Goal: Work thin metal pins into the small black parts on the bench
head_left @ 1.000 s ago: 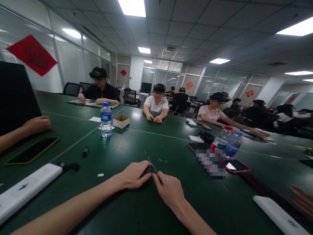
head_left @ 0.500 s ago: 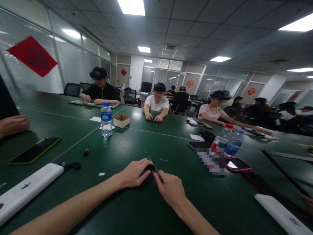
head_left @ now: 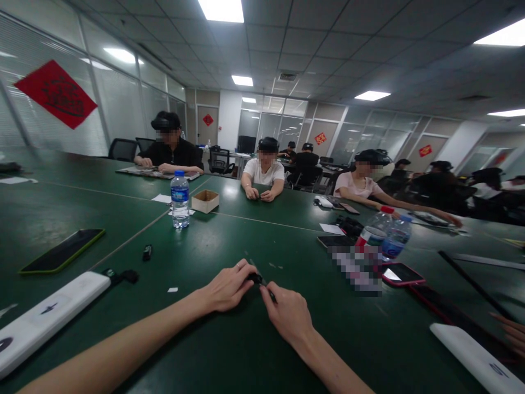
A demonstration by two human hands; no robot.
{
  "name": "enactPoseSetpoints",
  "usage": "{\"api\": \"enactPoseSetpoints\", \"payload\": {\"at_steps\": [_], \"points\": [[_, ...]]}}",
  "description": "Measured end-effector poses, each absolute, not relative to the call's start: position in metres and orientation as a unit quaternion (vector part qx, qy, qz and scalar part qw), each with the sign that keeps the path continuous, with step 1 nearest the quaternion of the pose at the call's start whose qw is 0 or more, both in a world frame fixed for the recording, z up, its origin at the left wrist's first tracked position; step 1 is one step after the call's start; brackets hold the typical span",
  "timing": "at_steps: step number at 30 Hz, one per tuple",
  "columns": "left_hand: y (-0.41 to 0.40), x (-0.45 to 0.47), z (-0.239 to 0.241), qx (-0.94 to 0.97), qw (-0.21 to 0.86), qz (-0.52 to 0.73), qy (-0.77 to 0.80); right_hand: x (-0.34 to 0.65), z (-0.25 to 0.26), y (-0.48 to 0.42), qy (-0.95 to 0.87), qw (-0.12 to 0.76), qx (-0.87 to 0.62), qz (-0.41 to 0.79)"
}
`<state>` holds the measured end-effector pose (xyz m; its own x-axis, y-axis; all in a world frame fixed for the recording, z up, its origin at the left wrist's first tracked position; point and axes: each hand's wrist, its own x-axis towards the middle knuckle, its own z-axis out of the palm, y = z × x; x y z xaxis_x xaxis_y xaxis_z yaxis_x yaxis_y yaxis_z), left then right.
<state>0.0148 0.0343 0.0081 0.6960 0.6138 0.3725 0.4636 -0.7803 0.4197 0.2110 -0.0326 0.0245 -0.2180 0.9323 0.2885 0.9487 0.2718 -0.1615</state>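
Just above the green table, my left hand [head_left: 230, 285] is closed on a small black object [head_left: 255, 278], gripped between thumb and fingers. The object's exact kind is too small to make out. Close beside it, my right hand [head_left: 289, 313] is closed in a pinch, thumb and index finger pointing at the black object. A dark, thin bit shows at the right fingertips, but most of it is hidden by the hand. The fingertips of both hands are nearly touching.
Around my hands on the table [head_left: 197, 339] are a white bar-shaped device [head_left: 53, 314], a phone [head_left: 63, 250], a small black piece [head_left: 147, 252], a water bottle [head_left: 180, 202] and an open box [head_left: 205, 201]. Bottles [head_left: 396, 238] and a pink-edged phone [head_left: 402, 274] lie right. Several people sit around.
My hands keep nearly the same place, with the black object slightly turned. Another person's hand at the left edge has left the view. The person opposite has moved their hands slightly apart.
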Motion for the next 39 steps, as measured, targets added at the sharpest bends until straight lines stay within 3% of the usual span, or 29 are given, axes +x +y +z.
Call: {"api": "enactPoseSetpoints", "payload": {"at_steps": [6, 17, 31, 39], "points": [[0.0387, 0.0154, 0.0031, 0.875, 0.170, 0.316, 0.326, 0.2108, 0.0247, -0.0316, -0.767, 0.178, -0.616, -0.016], [0.0366, 0.0156, 0.0073, 0.894, 0.186, 0.262, 0.312, 0.2122, 0.0239, -0.0320, -0.782, 0.174, -0.598, -0.003], [0.0400, 0.0151, 0.0035, 0.858, 0.250, 0.326, 0.309, 0.2108, 0.0253, -0.0329, -0.782, 0.154, -0.603, -0.020], [0.0376, 0.0143, 0.0068, 0.913, 0.171, 0.269, 0.255, 0.2107, 0.0243, -0.0340, -0.805, 0.127, -0.577, -0.056]]}}
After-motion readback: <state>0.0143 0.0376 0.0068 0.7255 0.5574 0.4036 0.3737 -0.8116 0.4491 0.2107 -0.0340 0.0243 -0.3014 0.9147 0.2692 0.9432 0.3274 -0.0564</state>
